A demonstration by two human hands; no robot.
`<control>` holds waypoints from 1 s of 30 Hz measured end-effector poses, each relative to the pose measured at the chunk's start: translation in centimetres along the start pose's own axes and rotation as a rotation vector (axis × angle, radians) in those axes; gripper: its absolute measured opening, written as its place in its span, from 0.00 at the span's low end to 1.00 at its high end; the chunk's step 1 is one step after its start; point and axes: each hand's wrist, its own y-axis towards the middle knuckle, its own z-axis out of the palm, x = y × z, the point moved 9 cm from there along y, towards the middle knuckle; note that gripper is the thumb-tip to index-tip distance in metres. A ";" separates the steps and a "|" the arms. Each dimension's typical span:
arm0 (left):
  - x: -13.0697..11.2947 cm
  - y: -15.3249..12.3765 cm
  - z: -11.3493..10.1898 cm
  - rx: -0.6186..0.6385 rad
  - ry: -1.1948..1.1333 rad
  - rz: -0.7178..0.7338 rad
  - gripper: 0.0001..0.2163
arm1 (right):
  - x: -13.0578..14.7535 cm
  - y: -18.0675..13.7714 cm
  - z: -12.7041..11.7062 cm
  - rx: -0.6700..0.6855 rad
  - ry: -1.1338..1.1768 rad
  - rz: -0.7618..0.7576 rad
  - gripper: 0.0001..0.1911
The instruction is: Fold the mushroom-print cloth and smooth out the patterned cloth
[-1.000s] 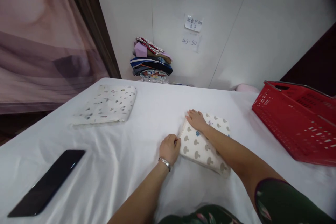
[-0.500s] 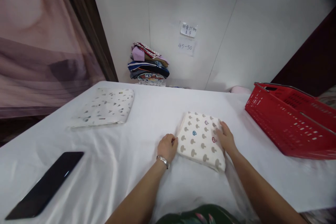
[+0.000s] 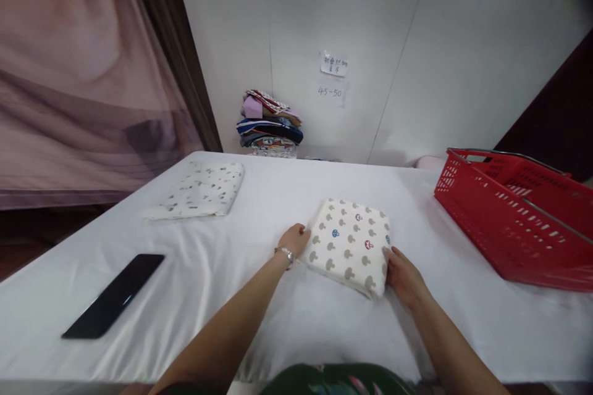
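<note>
A folded cream cloth with a mushroom print (image 3: pixel 349 244) lies on the white-covered table (image 3: pixel 278 197) in front of me. My left hand (image 3: pixel 293 241), a bracelet on its wrist, grips the cloth's left edge with curled fingers. At the near right corner of the cloth my right hand (image 3: pixel 402 274) holds the edge, fingers tucked against it.
A second folded cloth with grey speckles (image 3: pixel 199 190) lies at the far left. A black phone (image 3: pixel 115 295) rests near the front left edge. A red plastic basket (image 3: pixel 514 216) stands at the right. Folded clothes are stacked (image 3: pixel 269 126) by the wall, under two paper notes (image 3: pixel 333 65).
My right hand slid from the cloth's far left corner, across its top, down to its near right corner. The left hand kept its grip on the left edge.
</note>
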 end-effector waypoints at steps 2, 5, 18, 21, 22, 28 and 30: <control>-1.1 0.9 0.5 0.041 0.056 -0.019 0.19 | -0.2 0.2 -0.1 0.003 -0.006 0.017 0.43; -2.2 1.9 1.1 0.089 0.086 -0.078 0.26 | -0.3 0.5 0.0 0.010 -0.025 0.006 0.45; -2.4 3.6 2.0 0.186 0.085 -0.263 0.33 | 1.2 0.1 2.0 0.079 -0.193 -0.241 0.39; -2.5 3.3 1.8 0.173 0.049 -0.239 0.32 | 1.0 0.1 1.7 0.069 -0.187 -0.244 0.40; -2.4 3.0 1.6 0.167 0.034 -0.231 0.31 | 1.0 0.1 1.8 0.074 -0.192 -0.249 0.40; 0.1 0.9 -0.8 0.100 -0.037 -0.205 0.27 | 1.1 0.8 3.9 0.117 -0.257 -0.265 0.46; 1.3 0.2 -2.6 0.040 -0.051 -0.199 0.26 | 1.0 1.2 5.6 0.155 -0.268 -0.257 0.49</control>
